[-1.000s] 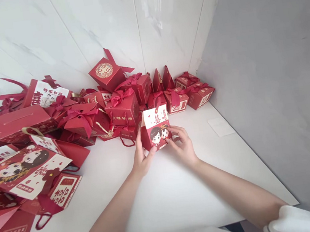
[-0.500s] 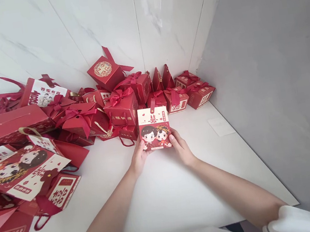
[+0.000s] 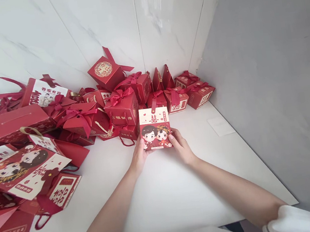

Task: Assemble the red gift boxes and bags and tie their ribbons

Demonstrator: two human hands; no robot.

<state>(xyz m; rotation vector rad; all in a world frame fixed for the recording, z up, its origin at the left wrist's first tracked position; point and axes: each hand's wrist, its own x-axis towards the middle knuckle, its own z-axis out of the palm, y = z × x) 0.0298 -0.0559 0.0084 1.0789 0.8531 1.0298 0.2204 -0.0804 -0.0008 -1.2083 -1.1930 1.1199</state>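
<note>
Between my two hands is a red and cream gift box (image 3: 156,135), printed with a cartoon couple and a red character on its top flap. A dark red ribbon tab sits at its upper edge. My left hand (image 3: 139,154) grips the box's lower left side, thumb on the front. On the lower right side, my right hand (image 3: 180,145) holds it the same way. The fingers behind the box are mostly hidden. Just behind it stand red gift boxes with bows, including a small ribboned box (image 3: 157,99) and a larger bow-topped box (image 3: 122,109).
Many red boxes are heaped along the left, with a large cartoon-couple box (image 3: 26,168) on top. Several small boxes (image 3: 200,94) stand at the back right. A white square (image 3: 221,126) lies on the white table (image 3: 167,206). Marbled and grey walls border it.
Almost nothing differs. The gift box stays in both hands, and the view has shifted very slightly.
</note>
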